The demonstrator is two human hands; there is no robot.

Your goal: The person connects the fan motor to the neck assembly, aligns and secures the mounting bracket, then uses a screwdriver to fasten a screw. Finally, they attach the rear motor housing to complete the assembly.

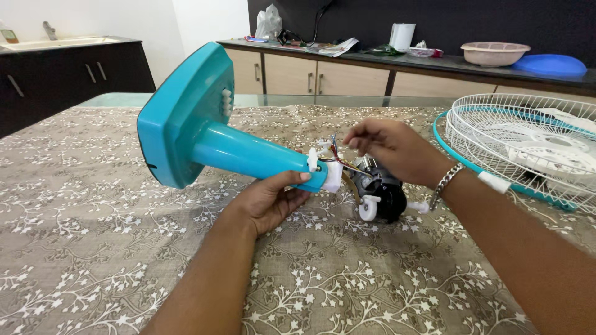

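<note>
While the table (93, 248) under its brown floral cloth is filling most of the view, the dark counter (434, 62) is running along the back wall, carrying a pink basin (495, 53), a blue lid (549, 64), a white roll (402, 35), a plastic bag (268, 22) and loose papers (335, 47). A second dark cabinet with a sink (59, 43) is sitting far left. The white wire fan guard (528, 142), with a teal ring under it, is lying on the table at right, cut off by the frame edge.

The teal fan stand (205, 130) is lying tilted, its square base raised toward the left and its neck pointing right. The left hand (270, 198) is gripping the neck from below, thumb across the white collar at its end. The black motor unit (382, 189) is hanging at that end, touching the cloth.

The right hand (394, 149) is hovering over the joint, fingers pinched together at thin wires (338, 158); can't tell whether they are actually clamping a wire. It is hiding the top of the motor. A metal bracelet (444, 183) is sitting on that wrist. The joint itself is too cluttered to make out.
</note>
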